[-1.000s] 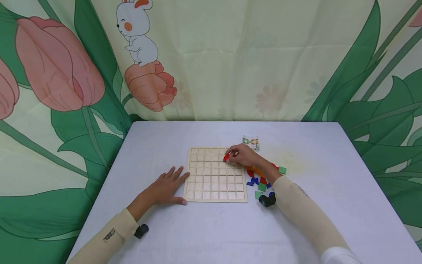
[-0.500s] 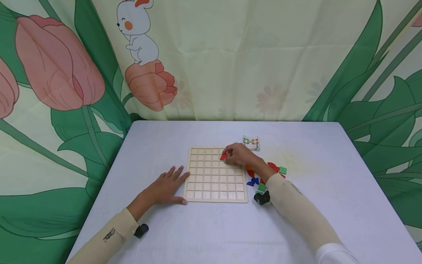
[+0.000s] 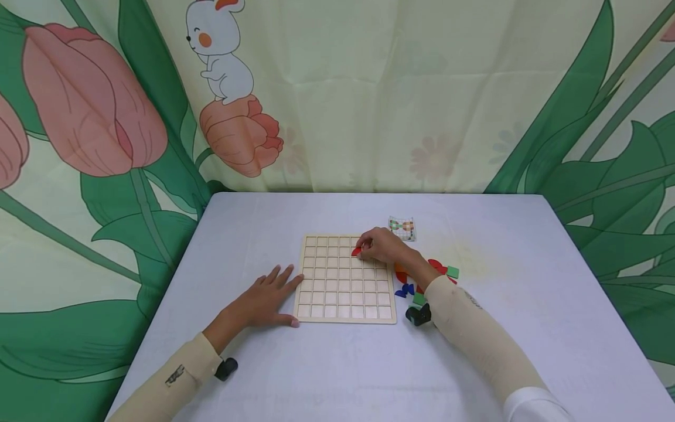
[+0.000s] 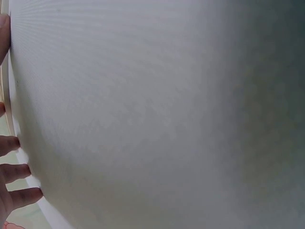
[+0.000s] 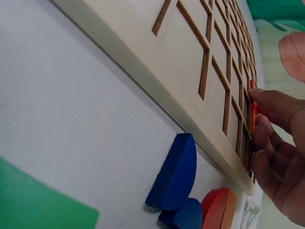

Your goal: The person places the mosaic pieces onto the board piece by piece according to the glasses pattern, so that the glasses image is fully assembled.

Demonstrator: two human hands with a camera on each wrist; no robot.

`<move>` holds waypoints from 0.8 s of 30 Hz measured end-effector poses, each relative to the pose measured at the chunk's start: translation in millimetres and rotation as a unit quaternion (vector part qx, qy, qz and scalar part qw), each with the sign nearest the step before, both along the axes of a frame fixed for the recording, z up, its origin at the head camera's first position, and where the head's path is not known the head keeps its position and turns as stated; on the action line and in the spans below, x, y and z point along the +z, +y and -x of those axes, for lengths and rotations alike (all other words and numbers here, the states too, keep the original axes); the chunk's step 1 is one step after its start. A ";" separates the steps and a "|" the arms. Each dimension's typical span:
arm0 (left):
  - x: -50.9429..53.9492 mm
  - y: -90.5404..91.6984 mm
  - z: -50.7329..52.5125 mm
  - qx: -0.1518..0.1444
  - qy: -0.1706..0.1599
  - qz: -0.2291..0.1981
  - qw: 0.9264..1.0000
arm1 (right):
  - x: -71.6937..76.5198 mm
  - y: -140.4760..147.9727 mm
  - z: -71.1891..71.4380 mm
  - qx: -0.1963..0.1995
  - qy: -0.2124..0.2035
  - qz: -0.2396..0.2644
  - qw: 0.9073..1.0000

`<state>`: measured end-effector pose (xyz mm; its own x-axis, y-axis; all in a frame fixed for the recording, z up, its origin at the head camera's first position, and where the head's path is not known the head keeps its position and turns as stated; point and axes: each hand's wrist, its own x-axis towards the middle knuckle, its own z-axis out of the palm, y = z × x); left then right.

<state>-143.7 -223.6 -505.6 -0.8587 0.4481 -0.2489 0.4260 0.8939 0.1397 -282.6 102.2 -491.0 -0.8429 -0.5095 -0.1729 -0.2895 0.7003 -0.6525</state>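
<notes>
A wooden board with a square grid lies in the middle of the table. In the head view, my right hand is over its far right part and pinches a red piece with a curved edge. The right wrist view shows fingers at red low against the grid cells; how the piece sits in them is partly hidden. Spread out by the board's left side, my left hand rests on the table with straight fingers, some touching the frame. Only its fingertips show in the left wrist view.
Right of the board lie loose flat pieces: blue ones, green squares, red ones and an orange one. My right forearm covers part of them. A small pattern card lies behind the right hand. A printed curtain hangs beyond the table.
My right hand has shifted slightly left over the board with the red piece, then stayed nearly in place. My left hand has not moved.
</notes>
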 end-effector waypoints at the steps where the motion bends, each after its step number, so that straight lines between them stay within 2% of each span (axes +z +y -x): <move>1: -0.2 -0.1 0.1 0.000 -0.001 -0.001 1.000 | 0.6 -0.2 0.0 0.002 0.001 -0.002 1.000; 8: -1.2 -0.3 0.3 0.000 0.001 0.000 1.000 | 1.9 -2.2 -0.2 0.007 0.009 -0.013 1.000; 12: -0.6 0.3 -0.3 0.000 0.002 -0.005 1.000 | -0.8 0.1 0.2 0.023 0.010 -0.008 1.000; 18: -0.2 1.0 -0.8 -0.001 0.002 -0.004 1.000 | -3.2 14.2 -2.4 0.039 0.015 0.040 0.998; 24: 0.6 0.6 0.0 -0.002 0.000 0.002 1.000 | -0.1 37.5 -10.3 0.008 -0.008 0.082 0.997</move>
<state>-143.7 -223.0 -505.1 -0.8566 0.4508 -0.2509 0.4296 0.8926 0.1370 -272.3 139.8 -491.1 -0.8317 -0.5463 -0.0994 -0.2888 0.5784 -0.7629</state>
